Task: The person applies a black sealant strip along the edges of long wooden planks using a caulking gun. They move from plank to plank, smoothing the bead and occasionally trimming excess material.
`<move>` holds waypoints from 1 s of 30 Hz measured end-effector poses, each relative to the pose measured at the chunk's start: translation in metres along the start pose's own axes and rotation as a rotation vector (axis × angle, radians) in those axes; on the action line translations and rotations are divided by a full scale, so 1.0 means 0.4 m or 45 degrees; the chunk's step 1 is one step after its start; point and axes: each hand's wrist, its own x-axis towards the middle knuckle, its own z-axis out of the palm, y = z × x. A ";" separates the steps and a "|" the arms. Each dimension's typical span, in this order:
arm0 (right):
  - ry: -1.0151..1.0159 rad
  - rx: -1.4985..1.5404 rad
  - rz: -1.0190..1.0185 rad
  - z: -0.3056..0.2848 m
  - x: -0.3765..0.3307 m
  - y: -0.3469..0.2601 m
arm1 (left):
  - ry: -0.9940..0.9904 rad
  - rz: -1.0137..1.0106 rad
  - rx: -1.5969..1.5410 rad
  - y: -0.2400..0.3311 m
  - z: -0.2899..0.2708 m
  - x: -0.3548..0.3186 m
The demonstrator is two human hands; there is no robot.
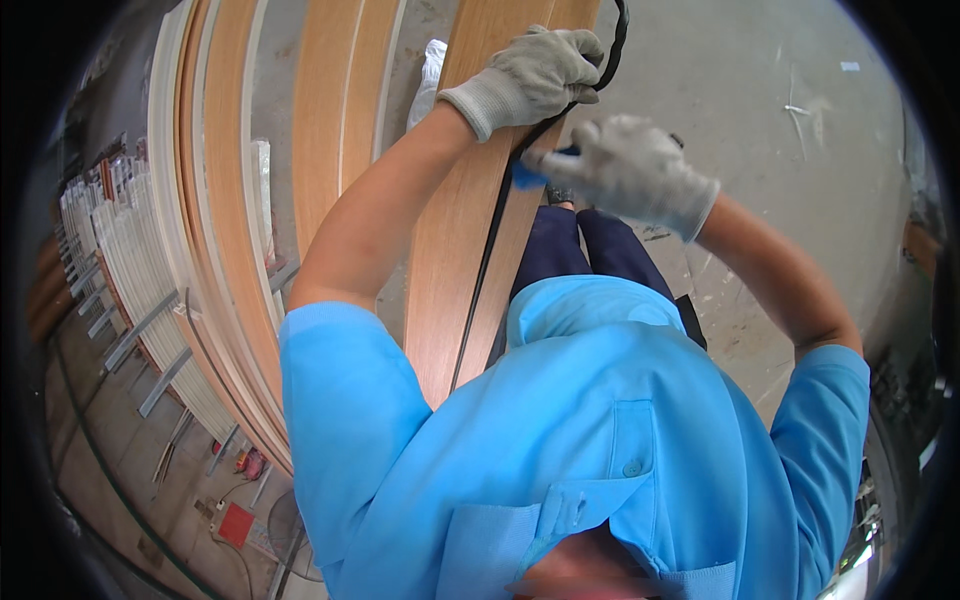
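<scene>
A long wood-grain panel (455, 230) stands on edge in front of me, with a thin black strip (492, 235) running down its groove. My left hand (535, 75), in a grey knit glove, is closed on the upper loop of the black strip at the panel's top. My right hand (630, 170), also gloved, grips a small blue tool (528, 176) and presses it against the strip on the panel's edge, just below my left hand. My blue shirt fills the lower part of the view.
More wood-grain panels (335, 110) lean to the left, beside stacked white and wood-coloured mouldings (140, 250) on metal racks. A concrete floor (780, 90) lies to the right. A red box (237, 523) and cables sit on the floor at lower left.
</scene>
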 end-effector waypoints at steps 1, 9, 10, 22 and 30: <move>0.018 -0.019 0.032 -0.003 -0.002 0.021 | 0.013 0.017 0.019 -0.002 -0.008 -0.002; 0.506 1.567 0.952 -0.054 -0.076 0.224 | 0.030 0.042 -0.055 0.014 -0.028 -0.002; 0.510 1.787 0.866 -0.047 -0.056 0.254 | 0.030 0.033 -0.098 0.014 -0.026 -0.003; 1.058 2.539 -0.041 -0.126 0.120 0.656 | 0.094 -0.183 -0.318 0.033 -0.020 -0.026; 1.000 1.627 0.482 -0.159 0.240 0.666 | 0.161 -0.858 -0.037 0.073 -0.140 0.056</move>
